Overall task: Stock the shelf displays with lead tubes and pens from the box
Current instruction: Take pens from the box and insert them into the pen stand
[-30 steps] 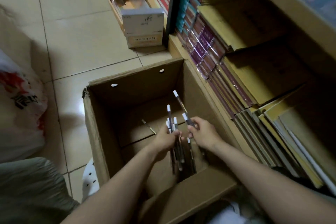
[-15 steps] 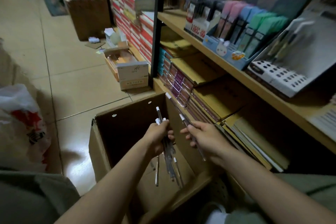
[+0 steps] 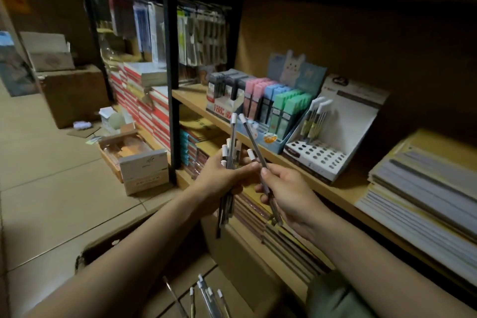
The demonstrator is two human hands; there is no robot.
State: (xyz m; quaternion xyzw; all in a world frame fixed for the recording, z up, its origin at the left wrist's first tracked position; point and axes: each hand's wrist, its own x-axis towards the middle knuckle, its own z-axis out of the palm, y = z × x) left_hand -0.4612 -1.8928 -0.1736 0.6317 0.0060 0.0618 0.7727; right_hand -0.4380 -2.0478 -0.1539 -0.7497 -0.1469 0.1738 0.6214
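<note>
Pens (image 3: 230, 160) bunched in left hand (image 3: 222, 183); right hand (image 3: 286, 193) pinches one pen (image 3: 255, 147).

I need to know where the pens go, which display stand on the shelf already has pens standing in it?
The white stand with rows of holes, right of the pastel lead-tube display: two white-capped pens stand in its back row; its other holes are empty.

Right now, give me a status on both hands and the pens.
Left hand grips a bundle of pens. Right hand pinches a single pen. White pen display holds two pens, holes free. More pens in the box.
</note>
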